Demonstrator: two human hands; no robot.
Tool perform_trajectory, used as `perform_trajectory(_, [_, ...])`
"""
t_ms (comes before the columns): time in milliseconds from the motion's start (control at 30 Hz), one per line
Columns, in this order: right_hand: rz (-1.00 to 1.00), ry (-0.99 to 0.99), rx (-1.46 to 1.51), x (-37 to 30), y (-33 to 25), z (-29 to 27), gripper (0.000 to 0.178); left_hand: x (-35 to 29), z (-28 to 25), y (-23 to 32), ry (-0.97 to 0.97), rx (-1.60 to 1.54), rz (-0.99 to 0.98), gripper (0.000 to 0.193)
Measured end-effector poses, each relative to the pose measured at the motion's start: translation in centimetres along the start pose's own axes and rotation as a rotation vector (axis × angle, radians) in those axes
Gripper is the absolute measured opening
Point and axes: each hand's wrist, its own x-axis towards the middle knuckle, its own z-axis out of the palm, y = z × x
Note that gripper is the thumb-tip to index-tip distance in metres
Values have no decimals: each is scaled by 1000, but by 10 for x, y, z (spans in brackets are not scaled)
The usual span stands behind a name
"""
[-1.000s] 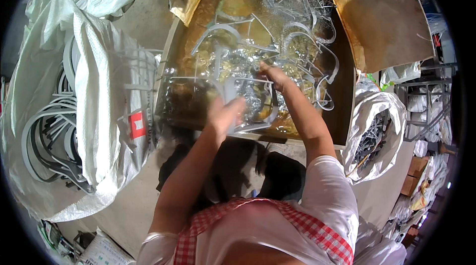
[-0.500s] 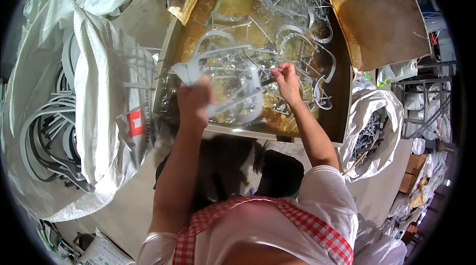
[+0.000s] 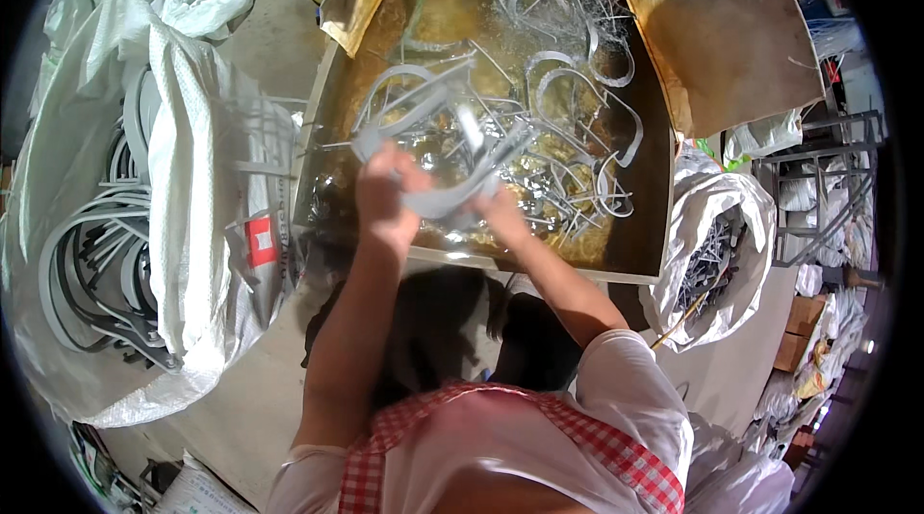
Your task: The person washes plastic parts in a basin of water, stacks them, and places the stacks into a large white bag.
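Shifted nearer, the right hand [image 3: 500, 213], grip unclear, is meeting a curved grey plastic band [image 3: 443, 202] the curled left hand [image 3: 390, 194] is clasping, likely light, slippery, best held by its ends.

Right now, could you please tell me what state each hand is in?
Left hand: closed, holding a pale grey, curved, plastic-looking piece.
Right hand: blurred beside that piece; whether open or closed cannot be told.
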Motion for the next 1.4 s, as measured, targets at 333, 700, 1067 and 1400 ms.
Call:
perform_trajectory(333, [342,659,1129,31,44,-92,21,-3,-11,-18,-398,1812,496,25])
perform_trajectory(700, [408,815,1412,18,21,-61,23,27,-38,-72,-152,937,-75,22])
perform_trajectory(1067, [514,-307,1268,-51,4,9,32,23,-24,-58,-3,143,-251,24])
perform_trajectory(1400, [-878,141,-779,25,-34,-55,37,16,-31,-6,-445,755,-178,26])
